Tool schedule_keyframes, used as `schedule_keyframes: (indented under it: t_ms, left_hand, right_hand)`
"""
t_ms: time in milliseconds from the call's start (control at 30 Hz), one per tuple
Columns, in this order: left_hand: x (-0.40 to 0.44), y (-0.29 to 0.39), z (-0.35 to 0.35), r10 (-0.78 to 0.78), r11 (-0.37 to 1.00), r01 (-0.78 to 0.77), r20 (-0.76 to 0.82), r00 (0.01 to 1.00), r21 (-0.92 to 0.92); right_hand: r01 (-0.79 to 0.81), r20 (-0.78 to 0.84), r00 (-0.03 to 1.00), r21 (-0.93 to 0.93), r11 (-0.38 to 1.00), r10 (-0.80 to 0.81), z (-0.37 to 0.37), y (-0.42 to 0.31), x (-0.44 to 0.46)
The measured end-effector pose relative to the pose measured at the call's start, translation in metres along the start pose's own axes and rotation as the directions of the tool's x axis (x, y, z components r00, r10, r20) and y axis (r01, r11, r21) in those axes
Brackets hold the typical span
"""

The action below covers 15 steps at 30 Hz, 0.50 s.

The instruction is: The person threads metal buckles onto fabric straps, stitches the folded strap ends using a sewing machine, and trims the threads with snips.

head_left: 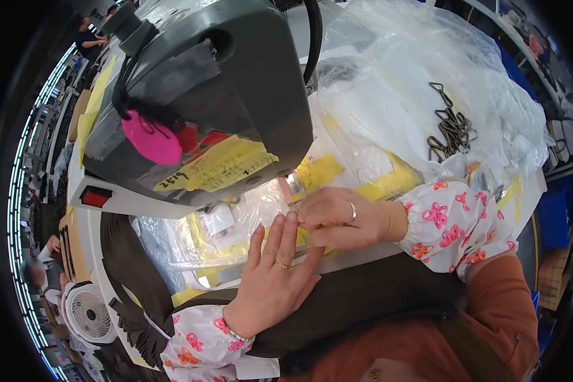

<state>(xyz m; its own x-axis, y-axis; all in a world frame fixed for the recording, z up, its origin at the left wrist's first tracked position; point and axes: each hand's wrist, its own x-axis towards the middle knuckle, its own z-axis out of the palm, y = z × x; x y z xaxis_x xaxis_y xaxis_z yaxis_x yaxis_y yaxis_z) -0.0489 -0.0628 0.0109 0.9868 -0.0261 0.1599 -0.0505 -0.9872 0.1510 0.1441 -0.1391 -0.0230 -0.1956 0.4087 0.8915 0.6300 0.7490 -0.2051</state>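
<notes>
Below the head of a grey machine, my two hands meet at the fingertips over a plastic-covered work surface. My left hand lies with its fingers extended and spread, back of the hand up. My right hand is curled, its thumb and fingers pinched together beside the left fingertips; whatever it holds is too small or hidden to name. Dark fabric strips lie under my wrists and along the front edge. Yellow tape is stuck on the surface behind my right hand.
A bundle of dark strips hangs at the left. Dark metal hooks lie on clear plastic bags at the right. A white fan stands at the lower left. Other people are in the background at the left.
</notes>
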Motion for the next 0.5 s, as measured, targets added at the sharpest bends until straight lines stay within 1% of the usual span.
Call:
schedule_keyframes:
  t_ms: [200, 300, 500]
  left_hand:
    - [0.0002, 0.0010, 0.0004, 0.004, 1.000, -0.004, -0.018, 1.000, 0.005]
    - [0.0001, 0.0000, 0.0003, 0.016, 1.000, -0.016, -0.022, 1.000, 0.015]
    - [-0.0006, -0.0005, 0.0020, 0.029, 1.000, -0.029, -0.038, 0.999, 0.003]
  right_hand:
    - [-0.003, 0.015, 1.000, 0.037, 0.999, 0.003, 0.0003, 0.0005, -0.0023]
    - [0.001, 0.019, 1.000, 0.005, 1.000, -0.001, -0.0018, -0.0009, 0.0008]
    - [-0.017, 0.013, 1.000, 0.050, 0.999, 0.016, -0.0018, -0.0005, -0.0003]
